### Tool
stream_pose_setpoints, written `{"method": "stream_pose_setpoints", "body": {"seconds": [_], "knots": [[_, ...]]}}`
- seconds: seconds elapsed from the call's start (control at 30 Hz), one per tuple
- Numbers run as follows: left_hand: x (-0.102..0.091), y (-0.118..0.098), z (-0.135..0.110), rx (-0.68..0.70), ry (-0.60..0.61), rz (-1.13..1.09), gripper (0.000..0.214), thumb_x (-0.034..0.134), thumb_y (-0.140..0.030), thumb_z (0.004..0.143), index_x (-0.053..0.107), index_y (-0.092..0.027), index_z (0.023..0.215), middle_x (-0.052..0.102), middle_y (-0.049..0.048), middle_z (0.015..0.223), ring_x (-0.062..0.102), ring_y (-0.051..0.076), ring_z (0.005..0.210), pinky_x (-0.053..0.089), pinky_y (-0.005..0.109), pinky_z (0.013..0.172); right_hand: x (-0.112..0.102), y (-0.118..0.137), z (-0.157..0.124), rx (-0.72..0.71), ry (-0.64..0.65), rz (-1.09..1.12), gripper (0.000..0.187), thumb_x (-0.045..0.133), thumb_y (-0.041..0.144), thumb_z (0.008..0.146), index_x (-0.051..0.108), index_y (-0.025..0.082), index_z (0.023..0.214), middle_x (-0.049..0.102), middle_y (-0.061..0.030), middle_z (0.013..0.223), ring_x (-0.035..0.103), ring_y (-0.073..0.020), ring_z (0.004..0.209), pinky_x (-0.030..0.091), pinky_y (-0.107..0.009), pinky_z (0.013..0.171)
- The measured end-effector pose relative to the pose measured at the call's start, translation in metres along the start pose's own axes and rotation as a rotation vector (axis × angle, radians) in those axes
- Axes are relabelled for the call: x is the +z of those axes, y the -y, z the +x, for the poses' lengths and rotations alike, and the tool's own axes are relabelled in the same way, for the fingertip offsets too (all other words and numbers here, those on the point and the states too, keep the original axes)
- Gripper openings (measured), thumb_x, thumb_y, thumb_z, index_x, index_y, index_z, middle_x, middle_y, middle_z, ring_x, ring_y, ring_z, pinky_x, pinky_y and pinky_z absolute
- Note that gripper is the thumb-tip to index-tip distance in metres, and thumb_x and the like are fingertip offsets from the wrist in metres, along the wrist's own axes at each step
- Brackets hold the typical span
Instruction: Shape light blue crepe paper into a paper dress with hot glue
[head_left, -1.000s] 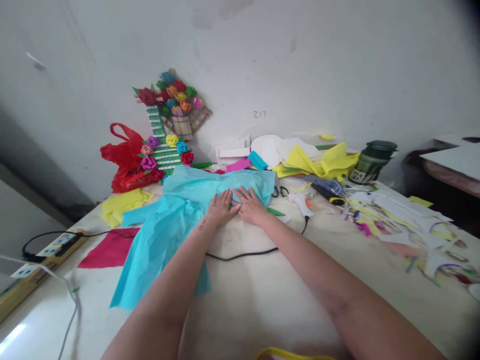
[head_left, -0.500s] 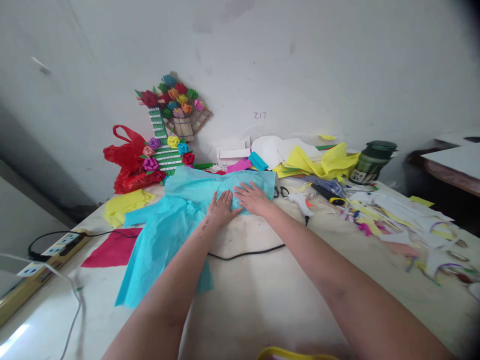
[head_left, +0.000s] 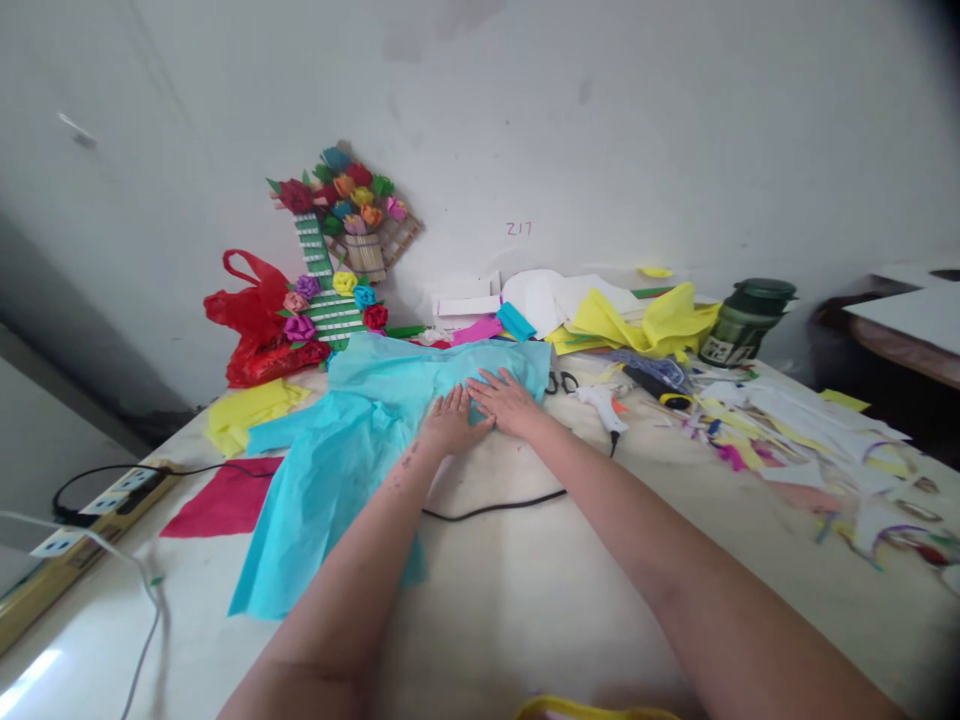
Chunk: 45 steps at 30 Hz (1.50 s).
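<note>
Turquoise crepe paper (head_left: pixel 322 500) lies spread and wrinkled over the middle and left of the table. My left hand (head_left: pixel 454 425) rests flat on its near edge, fingers pointing forward. Beside it, my right hand (head_left: pixel 506 402) lies with fingers spread on the same paper. The two hands almost meet, and neither grasps anything. Just right of the paper are black-handled scissors (head_left: pixel 561 382), their blades hidden, and a white glue gun (head_left: pixel 604 405) with a black cord running under my right arm.
Paper scraps (head_left: pixel 795 450) cover the right side, near a green bottle (head_left: pixel 746 325) and yellow crepe paper (head_left: pixel 645 325). At the back left stand a flower decoration (head_left: pixel 330 290) and a red plastic bag (head_left: pixel 251 320). A power strip (head_left: pixel 97 530) lines the left edge.
My left hand has slid slightly right, closer to my right hand. My right hand stays nearly in place on the paper.
</note>
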<state>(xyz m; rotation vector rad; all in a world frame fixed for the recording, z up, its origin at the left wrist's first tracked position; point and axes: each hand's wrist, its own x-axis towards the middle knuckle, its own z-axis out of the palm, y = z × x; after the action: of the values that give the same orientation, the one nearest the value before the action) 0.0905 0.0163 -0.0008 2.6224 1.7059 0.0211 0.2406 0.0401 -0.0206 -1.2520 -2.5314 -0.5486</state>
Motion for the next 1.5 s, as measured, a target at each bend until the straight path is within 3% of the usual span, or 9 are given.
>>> {"method": "stream_pose_setpoints", "body": {"seconds": [0.27, 0.43, 0.6, 0.67, 0.77, 0.9, 1.07, 1.23, 1.5], "knots": [[0.015, -0.001, -0.008, 0.012, -0.149, 0.125, 0.078, 0.015, -0.061, 0.081, 0.023, -0.005, 0.135, 0.018, 0.0144, 0.142, 0.012, 0.025, 0.132, 0.006, 0.045, 0.106, -0.003, 0.003, -0.001, 0.004, -0.016, 0.008, 0.040, 0.036, 0.029, 0.087, 0.044, 0.022, 0.125, 0.037, -0.0011, 0.136, 0.020, -0.0201, 0.129, 0.014, -0.047, 0.104], [0.015, -0.001, -0.007, 0.017, -0.151, 0.093, 0.079, 0.018, -0.061, 0.080, 0.025, -0.003, 0.134, 0.020, 0.0172, 0.141, 0.017, 0.026, 0.131, 0.014, 0.043, 0.105, -0.014, -0.001, -0.007, 0.046, -0.024, 0.042, 0.036, 0.036, 0.029, 0.087, 0.051, 0.021, 0.118, 0.039, -0.0029, 0.135, 0.025, -0.0187, 0.127, 0.014, -0.044, 0.104], [0.015, 0.001, -0.004, 0.036, -0.115, 0.044, 0.084, 0.018, -0.064, 0.079, 0.022, -0.001, 0.134, 0.016, 0.0183, 0.142, 0.012, 0.026, 0.131, 0.017, 0.037, 0.105, -0.052, -0.017, -0.028, 0.324, -0.104, 0.031, 0.031, 0.038, 0.025, 0.085, 0.060, 0.017, 0.105, 0.052, -0.0073, 0.122, 0.041, -0.0201, 0.114, 0.022, -0.040, 0.100], [0.014, 0.001, -0.004, 0.034, -0.099, 0.045, 0.085, 0.016, -0.064, 0.079, 0.022, 0.000, 0.134, 0.015, 0.0186, 0.142, 0.012, 0.026, 0.132, 0.016, 0.036, 0.105, -0.069, -0.026, -0.041, 0.558, -0.097, -0.022, 0.029, 0.040, 0.023, 0.083, 0.061, 0.014, 0.101, 0.060, -0.0125, 0.106, 0.048, -0.0231, 0.103, 0.032, -0.039, 0.091], [0.013, 0.000, -0.005, 0.019, -0.103, 0.056, 0.084, 0.016, -0.064, 0.079, 0.022, -0.002, 0.134, 0.015, 0.0183, 0.142, 0.013, 0.026, 0.131, 0.017, 0.037, 0.104, -0.088, -0.039, -0.061, 0.917, -0.033, -0.089, 0.027, 0.047, 0.023, 0.078, 0.062, 0.011, 0.096, 0.060, -0.0178, 0.099, 0.052, -0.0271, 0.097, 0.039, -0.038, 0.080], [0.014, -0.003, -0.005, -0.007, -0.133, 0.094, 0.081, 0.017, -0.064, 0.078, 0.025, -0.007, 0.134, 0.018, 0.0162, 0.142, 0.014, 0.026, 0.131, 0.015, 0.042, 0.104, -0.098, -0.053, -0.086, 1.134, 0.145, -0.051, 0.034, 0.056, 0.027, 0.071, 0.060, 0.011, 0.101, 0.057, -0.0196, 0.104, 0.054, -0.0293, 0.097, 0.043, -0.037, 0.075], [0.016, -0.002, -0.006, 0.005, -0.157, 0.117, 0.078, 0.017, -0.063, 0.079, 0.028, -0.008, 0.133, 0.022, 0.0149, 0.141, 0.011, 0.025, 0.132, 0.011, 0.043, 0.105, -0.091, -0.061, -0.106, 1.147, 0.362, 0.083, 0.040, 0.058, 0.028, 0.068, 0.058, 0.012, 0.105, 0.059, -0.0165, 0.105, 0.056, -0.0281, 0.098, 0.045, -0.036, 0.075], [0.017, -0.001, -0.008, -0.006, -0.172, 0.071, 0.082, 0.016, -0.065, 0.078, 0.025, -0.006, 0.134, 0.020, 0.0152, 0.142, 0.017, 0.025, 0.131, 0.013, 0.040, 0.105, -0.087, -0.056, -0.109, 1.115, 0.340, 0.121, 0.038, 0.054, 0.021, 0.072, 0.054, 0.009, 0.108, 0.058, -0.0202, 0.105, 0.057, -0.0254, 0.097, 0.045, -0.034, 0.077], [0.018, 0.001, -0.005, 0.019, -0.237, 0.062, 0.075, 0.021, -0.061, 0.081, 0.032, -0.005, 0.129, 0.030, 0.0180, 0.137, 0.026, 0.026, 0.127, 0.017, 0.041, 0.103, -0.120, -0.058, -0.100, 1.089, 0.459, 0.124, 0.030, 0.051, 0.020, 0.074, 0.062, 0.012, 0.100, 0.060, -0.0191, 0.104, 0.056, -0.0269, 0.098, 0.043, -0.036, 0.079]]}}
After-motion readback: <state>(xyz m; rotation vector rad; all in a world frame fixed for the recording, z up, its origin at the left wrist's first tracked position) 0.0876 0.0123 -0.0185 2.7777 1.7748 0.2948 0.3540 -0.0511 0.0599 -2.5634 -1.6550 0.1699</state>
